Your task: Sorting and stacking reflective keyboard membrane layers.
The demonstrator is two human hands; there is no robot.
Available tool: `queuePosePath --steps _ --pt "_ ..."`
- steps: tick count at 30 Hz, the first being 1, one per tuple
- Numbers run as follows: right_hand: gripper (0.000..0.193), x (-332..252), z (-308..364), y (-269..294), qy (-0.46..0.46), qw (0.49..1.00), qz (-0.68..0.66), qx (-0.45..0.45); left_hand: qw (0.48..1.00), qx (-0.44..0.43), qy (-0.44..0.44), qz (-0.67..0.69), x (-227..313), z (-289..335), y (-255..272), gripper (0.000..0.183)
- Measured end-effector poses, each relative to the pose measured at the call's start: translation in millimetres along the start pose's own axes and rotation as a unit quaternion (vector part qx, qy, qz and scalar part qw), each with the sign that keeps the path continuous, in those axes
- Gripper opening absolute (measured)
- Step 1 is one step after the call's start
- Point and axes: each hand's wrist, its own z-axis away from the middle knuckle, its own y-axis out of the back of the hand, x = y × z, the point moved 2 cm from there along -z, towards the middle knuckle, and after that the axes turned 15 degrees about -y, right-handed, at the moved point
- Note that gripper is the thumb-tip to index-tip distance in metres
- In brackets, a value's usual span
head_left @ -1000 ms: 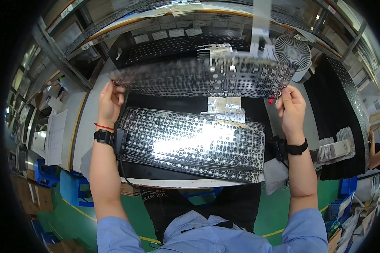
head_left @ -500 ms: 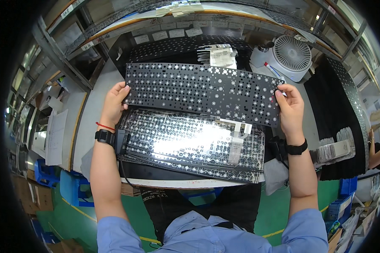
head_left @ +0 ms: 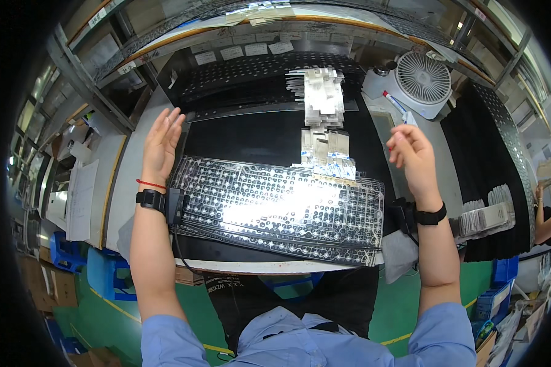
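My left hand (head_left: 163,137) is raised over the left edge of the work area, fingers stretched out and holding nothing. On the other side my right hand (head_left: 411,148) hangs in the air with its fingers loosely bent and apart, also without anything in it. Between them lies a plain black sheet-like surface (head_left: 245,136). Pale connector tails (head_left: 324,101) are heaped over its right part. Nearer to me rests a stack of clear keyboard membrane sheets (head_left: 245,196), printed with circuit lines and dots, with strong glare in the middle.
A white fan (head_left: 423,84) stands at the back right, beside a red-and-white marker pen (head_left: 393,101). At the right hang black sheets (head_left: 490,153) with another bundle of pale tails (head_left: 487,216). A shelf (head_left: 275,27) crosses above the bench. Another person's arm (head_left: 548,223) shows at the far right.
The perforated black sheet with white dots that both hands held by its ends is out of them. Both hands have opened, and the pale tails behind are now uncovered.
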Motion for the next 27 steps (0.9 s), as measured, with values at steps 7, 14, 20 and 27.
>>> queuePosePath --steps 7,14,20,27 --pt "0.045 11.6 7.0 -13.9 -0.062 0.92 0.303 -0.242 0.996 -0.059 0.035 -0.048 0.5 2.2 9.5 0.04" --pt "0.054 13.1 8.7 -13.0 -0.054 0.892 0.362 -0.264 0.993 -0.084 0.061 -0.051 -1.3 2.4 5.7 0.036" --pt "0.04 7.0 10.5 -15.3 -0.092 0.93 0.274 -0.228 0.991 -0.099 0.072 -0.053 -3.0 2.4 9.2 0.033" --pt "0.046 9.4 7.0 -11.2 -0.132 0.948 0.141 -0.254 0.989 -0.114 0.081 -0.052 -2.0 3.4 5.8 0.033"
